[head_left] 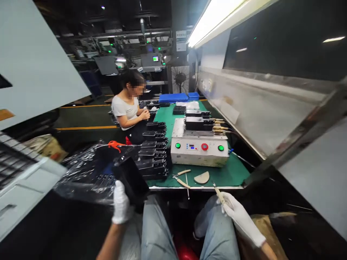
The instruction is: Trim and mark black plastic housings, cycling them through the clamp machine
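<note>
Left hand (121,206) clasps black part (132,179); right hand (238,213) grips blade tool (219,194)

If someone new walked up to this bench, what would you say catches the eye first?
Probably the white control box in the middle of the green mat, with its two green buttons and one red one. Left of it stand rows of stacked black parts. Nearest the camera, the gloved left hand holds up a black part, the gloved right hand grips a thin tool, and a co-worker sits at the mat's far left.
</note>
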